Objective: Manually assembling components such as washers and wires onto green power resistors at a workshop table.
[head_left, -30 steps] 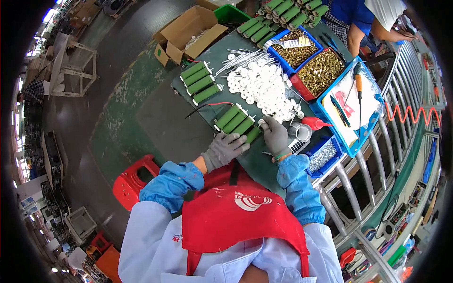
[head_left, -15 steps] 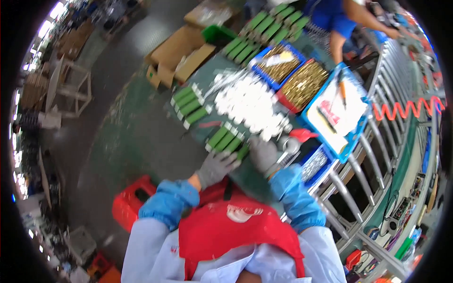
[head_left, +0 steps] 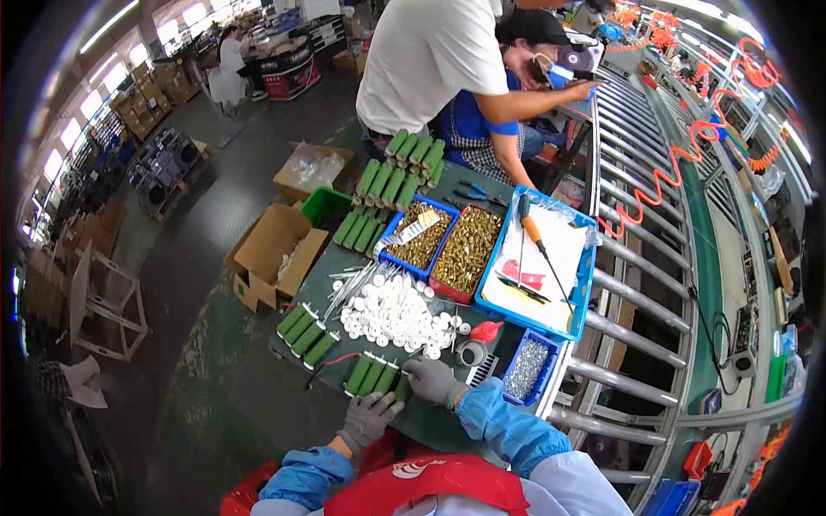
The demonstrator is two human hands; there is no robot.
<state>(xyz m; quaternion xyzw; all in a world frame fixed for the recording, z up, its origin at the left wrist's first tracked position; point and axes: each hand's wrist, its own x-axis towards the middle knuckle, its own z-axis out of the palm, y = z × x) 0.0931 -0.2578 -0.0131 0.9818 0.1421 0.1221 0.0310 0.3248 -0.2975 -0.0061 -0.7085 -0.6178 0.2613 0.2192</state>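
Several green ribbed cylinders with white discs at their ends lie side by side, forming a row near the table's front edge. The rightmost green cylinder lies between my gloved hands, partly covered. My left hand, in a grey glove, has its fingers closed at the near end. My right hand, gloved alike, closes its fingers around the far end. Just beyond spreads a pile of white round washers. Thin metal rods lie beside it. Another group of green cylinders rests to the left.
Brass fittings fill a blue bin and a red bin. A blue tray holds screwdrivers and paper. Small screws sit in a blue box, near a red-tipped bottle. A roller conveyor runs along the right. Two co-workers are beyond.
The view has tilted up, bringing the co-workers and far room into sight. Both hands stay around the rightmost cylinder, which remains low at the table's front edge.
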